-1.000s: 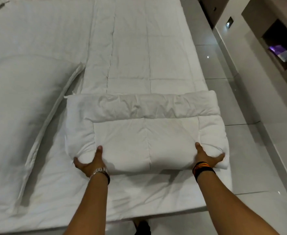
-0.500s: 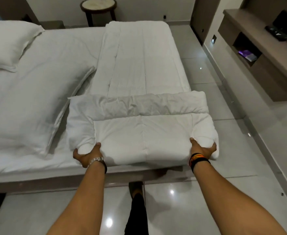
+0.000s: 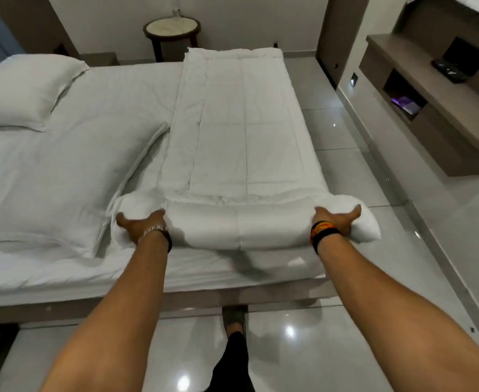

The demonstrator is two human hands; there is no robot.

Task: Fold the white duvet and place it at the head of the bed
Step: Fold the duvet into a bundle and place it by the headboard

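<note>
Dim, soft light; glare spots on the floor (image 3: 289,331); edges bowed.

No text, label, brand, number or sign can be read anywhere. The purple item (image 3: 406,104) in the shelf opening beside the bed (image 3: 71,154) may carry print, but it is too small and blurred to make out.

The duvet (image 3: 241,137) lies along the bed's (image 3: 77,171) right side; two pillows (image 3: 26,89) lie left; a round table (image 3: 171,29) stands behind.
</note>
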